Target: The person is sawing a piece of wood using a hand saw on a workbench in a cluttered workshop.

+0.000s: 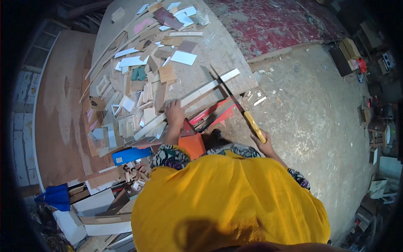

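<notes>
My right hand (261, 140) grips the yellow handle of a hand saw (253, 126), whose long narrow blade crosses over a pale wooden strip (197, 92) near its right end; whether the teeth touch it I cannot tell. The strip lies diagonally along the front edge of a worktop (224, 46), and my left hand (174, 111) holds it around its middle. Scrap pieces of wood and white board (184, 57) lie scattered behind the strip. Red-faced objects (210, 110) and an orange one (191, 142) are below the worktop's edge.
A brown plywood sheet (58, 117) is at the left, with a blue object (131, 156) and piled offcuts (96, 202) at lower left. Concrete floor (310, 122) spreads to the right, below a dirty red tiled surface (268, 25). Boxes and clutter (348, 54) line the right side.
</notes>
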The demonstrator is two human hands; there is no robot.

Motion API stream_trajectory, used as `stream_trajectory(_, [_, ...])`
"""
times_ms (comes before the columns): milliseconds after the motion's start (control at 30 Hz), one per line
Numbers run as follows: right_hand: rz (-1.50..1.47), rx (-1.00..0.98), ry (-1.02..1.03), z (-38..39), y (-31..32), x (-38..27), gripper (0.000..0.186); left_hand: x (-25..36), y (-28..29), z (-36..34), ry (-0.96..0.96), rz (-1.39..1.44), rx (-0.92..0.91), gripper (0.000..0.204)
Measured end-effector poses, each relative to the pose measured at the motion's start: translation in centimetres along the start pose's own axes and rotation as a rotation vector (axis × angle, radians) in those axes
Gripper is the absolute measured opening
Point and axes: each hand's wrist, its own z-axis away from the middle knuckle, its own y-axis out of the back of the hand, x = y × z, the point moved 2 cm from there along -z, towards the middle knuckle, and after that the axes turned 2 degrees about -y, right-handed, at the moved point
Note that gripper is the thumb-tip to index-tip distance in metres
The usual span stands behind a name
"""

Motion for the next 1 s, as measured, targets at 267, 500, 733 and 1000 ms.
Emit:
stream_trajectory(267, [-0.023,-0.024,-0.087,0.3,-0.5,-2.2,0.010,0.4,3.4,-3.2,-0.064,0.176,-0.009,0.038])
stream_trajectory(500, [-0.054,0.045,-0.122,-1.8,-1.8,-2.5,0.015,-0.2,5.0,-7.2,-0.219,0.112,0.039,0.044])
stream_trajectory(733, [0.037,0.044,-0.026,-1.7,-3.5,0.0,0.013,1.3,0.5,-8.8,-0.216,0.245,-0.012,0.055])
stream_trajectory(1000, [0.004,0.001,-0.071,-1.7,-4.5,-2.2,0.016,10.2,-1.6,-11.6,-0.431,0.437,0.049,0.058])
